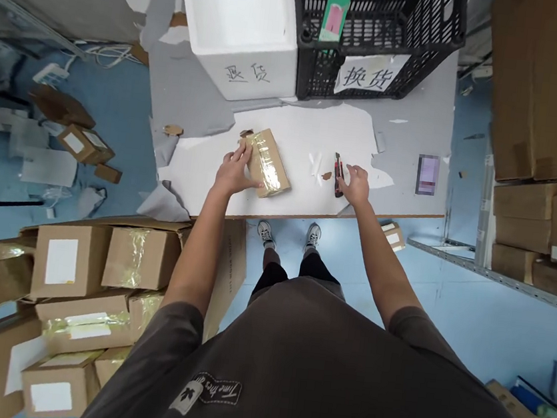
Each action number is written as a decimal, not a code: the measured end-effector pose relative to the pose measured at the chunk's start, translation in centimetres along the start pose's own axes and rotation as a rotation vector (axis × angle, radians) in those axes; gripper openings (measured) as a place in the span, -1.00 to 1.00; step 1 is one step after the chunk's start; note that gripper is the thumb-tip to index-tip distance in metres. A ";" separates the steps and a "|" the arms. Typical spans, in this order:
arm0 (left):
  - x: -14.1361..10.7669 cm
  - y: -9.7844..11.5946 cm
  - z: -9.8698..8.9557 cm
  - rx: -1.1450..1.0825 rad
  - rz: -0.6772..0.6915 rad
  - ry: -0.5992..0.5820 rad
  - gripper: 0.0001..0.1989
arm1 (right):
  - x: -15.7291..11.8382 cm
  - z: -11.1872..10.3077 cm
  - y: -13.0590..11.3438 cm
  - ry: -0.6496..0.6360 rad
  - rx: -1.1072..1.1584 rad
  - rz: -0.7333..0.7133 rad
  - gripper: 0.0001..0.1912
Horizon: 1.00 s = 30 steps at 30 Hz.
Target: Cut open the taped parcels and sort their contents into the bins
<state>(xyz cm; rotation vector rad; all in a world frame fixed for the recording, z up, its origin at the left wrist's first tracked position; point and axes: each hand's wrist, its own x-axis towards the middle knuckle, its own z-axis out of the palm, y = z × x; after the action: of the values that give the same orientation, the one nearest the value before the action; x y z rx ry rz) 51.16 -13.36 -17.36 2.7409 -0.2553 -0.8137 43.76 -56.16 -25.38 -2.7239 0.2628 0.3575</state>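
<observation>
On the white sheet lies a small cardboard box [270, 161], turned at a slant, with shiny clear tape along its top. My left hand [234, 172] grips its left side, fingers at the far left corner and thumb reaching across the near left edge. To the right, a red and black utility knife [338, 177] points away from me. My right hand [355, 186] has its thumb and fingers around the knife's right side; whether the knife is off the table is unclear. White scraps [315, 165] and a brown scrap [327, 176] lie between box and knife.
At the table's back stand a white foam box [244, 71] and a black plastic crate [372, 89] holding a green and pink packet [335, 17]. A blurred purple item [428, 174] lies at right. Taped cartons [142, 260] pile up lower left; shelved cartons [522, 227] stand right.
</observation>
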 end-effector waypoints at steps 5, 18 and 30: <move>0.2 1.8 0.7 0.045 -0.069 0.056 0.54 | 3.5 3.8 0.2 -0.092 0.087 0.241 -0.57; 0.2 4.3 -0.4 0.049 -0.115 -0.030 0.50 | 4.4 -3.0 -18.2 -0.151 0.076 -0.213 -0.32; 1.4 3.9 1.3 -0.061 -0.021 0.072 0.27 | 3.1 -3.0 -29.8 -0.314 -0.371 -0.189 -0.26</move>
<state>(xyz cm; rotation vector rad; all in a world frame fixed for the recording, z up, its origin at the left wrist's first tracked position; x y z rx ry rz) 51.24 -17.62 -17.93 2.7138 -0.1840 -0.7150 54.17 -30.62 -13.27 -2.9569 -0.1633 0.8393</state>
